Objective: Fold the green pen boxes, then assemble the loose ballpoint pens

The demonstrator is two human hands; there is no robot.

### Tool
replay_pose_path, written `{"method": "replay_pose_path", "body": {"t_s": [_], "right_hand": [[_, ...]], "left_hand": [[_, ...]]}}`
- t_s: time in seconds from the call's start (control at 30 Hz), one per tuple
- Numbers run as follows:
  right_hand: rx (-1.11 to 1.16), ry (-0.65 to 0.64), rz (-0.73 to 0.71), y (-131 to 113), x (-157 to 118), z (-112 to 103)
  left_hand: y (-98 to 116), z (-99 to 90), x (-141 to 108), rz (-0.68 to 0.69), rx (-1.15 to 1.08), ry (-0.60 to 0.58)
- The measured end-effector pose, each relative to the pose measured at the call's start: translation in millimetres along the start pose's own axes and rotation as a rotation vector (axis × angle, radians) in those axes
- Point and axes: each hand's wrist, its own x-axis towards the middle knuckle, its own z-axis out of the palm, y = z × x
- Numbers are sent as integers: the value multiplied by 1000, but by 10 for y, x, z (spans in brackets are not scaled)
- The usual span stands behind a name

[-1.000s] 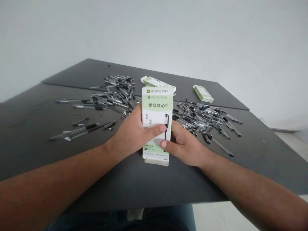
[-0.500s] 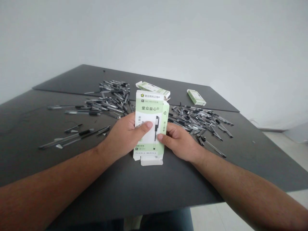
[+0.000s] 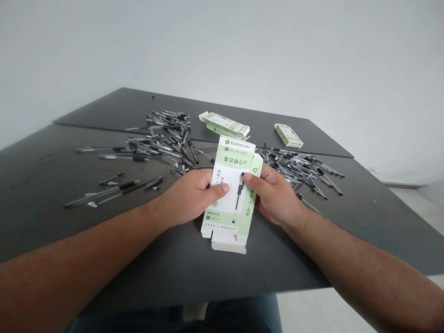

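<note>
Loose pens (image 3: 163, 143) lay heaped at far left, unboxed; the left hand (image 3: 189, 196) pinched the opened green-and-white pen carton (image 3: 229, 217) between thumb and curled fingers, and the right hand (image 3: 272, 196) held its other edge likewise, fingers seemingly curled beneath. A second pen heap (image 3: 298, 169) and two other cartons (image 3: 225, 125) (image 3: 288, 135) lay beyond. The held carton now slanted, no longer upright as before.
</note>
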Motion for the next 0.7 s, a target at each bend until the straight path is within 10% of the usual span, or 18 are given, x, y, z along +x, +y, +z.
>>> {"method": "replay_pose_path", "body": {"t_s": [0.23, 0.7], "right_hand": [[-73, -179, 38, 14, -39, -4], [-73, 100, -26, -114, 36, 12]], "left_hand": [[68, -2, -6, 88, 14, 161], [59, -3, -9, 1, 34, -100]]}}
